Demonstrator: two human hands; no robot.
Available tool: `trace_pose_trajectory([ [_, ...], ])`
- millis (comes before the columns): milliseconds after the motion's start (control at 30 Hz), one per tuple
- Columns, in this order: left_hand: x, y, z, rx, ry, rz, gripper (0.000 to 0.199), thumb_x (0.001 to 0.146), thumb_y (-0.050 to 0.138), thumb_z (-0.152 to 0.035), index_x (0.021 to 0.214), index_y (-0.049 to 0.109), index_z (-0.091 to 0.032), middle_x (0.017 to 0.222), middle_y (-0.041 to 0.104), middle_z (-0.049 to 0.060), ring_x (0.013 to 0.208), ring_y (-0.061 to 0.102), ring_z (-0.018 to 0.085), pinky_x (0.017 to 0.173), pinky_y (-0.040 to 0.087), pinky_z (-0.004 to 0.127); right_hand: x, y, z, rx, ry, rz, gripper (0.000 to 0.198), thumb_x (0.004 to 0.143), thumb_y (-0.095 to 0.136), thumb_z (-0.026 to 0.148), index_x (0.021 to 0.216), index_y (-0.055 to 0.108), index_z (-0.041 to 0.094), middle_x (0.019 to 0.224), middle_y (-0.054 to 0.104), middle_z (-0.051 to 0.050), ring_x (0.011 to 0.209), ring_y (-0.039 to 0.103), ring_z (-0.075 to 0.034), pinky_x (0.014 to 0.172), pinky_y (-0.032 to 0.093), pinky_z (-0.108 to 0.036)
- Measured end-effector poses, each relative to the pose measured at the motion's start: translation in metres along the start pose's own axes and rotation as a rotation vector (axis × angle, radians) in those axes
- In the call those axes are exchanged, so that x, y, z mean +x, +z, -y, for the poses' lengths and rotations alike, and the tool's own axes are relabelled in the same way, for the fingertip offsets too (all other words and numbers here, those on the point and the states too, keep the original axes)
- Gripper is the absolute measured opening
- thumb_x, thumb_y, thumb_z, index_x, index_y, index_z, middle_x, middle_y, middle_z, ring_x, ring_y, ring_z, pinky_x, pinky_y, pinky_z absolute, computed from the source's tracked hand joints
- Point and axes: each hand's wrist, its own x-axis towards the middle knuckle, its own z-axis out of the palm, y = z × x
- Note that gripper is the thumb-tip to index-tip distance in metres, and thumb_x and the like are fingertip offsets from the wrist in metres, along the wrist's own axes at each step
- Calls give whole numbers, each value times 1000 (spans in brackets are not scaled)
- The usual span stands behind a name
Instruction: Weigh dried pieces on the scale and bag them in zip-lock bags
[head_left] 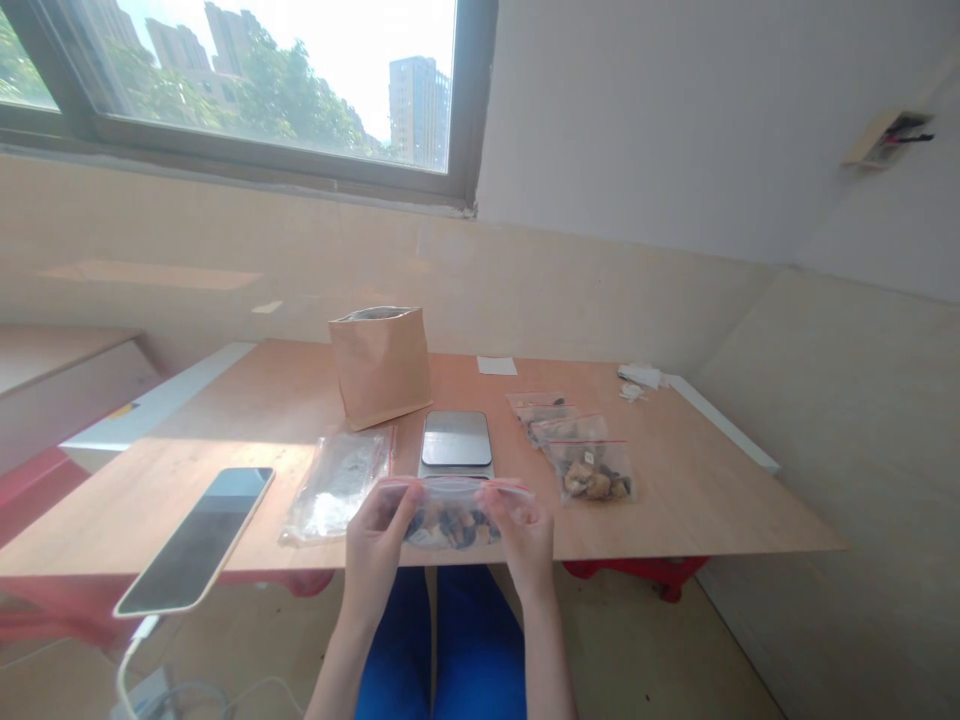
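Observation:
Between my two hands, at the table's front edge, is a clear zip bag point(452, 527) with a red-lined top and dark and tan dried pieces inside. My left hand point(381, 530) pinches its top edge near the left end. On the other side, my right hand point(520, 527) pinches the same edge near the right end. Just behind the bag sits a small kitchen scale point(455, 438) with a silver plate, its front partly hidden by the bag. A stack of clear zip bags point(337, 485) lies left of the scale.
A brown paper bag point(381, 368) stands open behind the scale. Several filled zip bags point(592, 473) lie to the right. A phone point(201, 540) with a cable is at the left front. White paper point(496, 366) and crumpled scraps point(641, 377) lie along the back of the wooden table point(705, 500).

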Motion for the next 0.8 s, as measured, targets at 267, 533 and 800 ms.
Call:
trace_pose_trajectory([
  [267,-4,-3,0,-23,2,-18,26,67,69,-41,75,67,-16,67,64,2,63,58,14,52,48,21,-1,0,6,-74,12,-37,20,76,64,36,74,66,17,69,68,-3,66,64,-17,64,53,-28],
  [533,-1,-3,-3,-9,16,85,29,66,69,-45,66,69,-16,74,67,7,68,60,17,56,49,24,2,-4,1,-48,23,53,21,73,66,38,73,67,18,69,69,-3,65,65,-17,64,53,-28],
  [800,-3,-5,-6,61,37,128,25,67,68,-42,67,70,-17,71,67,5,66,60,16,56,47,23,0,1,4,-50,34,58,17,71,67,34,68,67,18,65,67,-1,62,63,-16,57,51,-25],
])
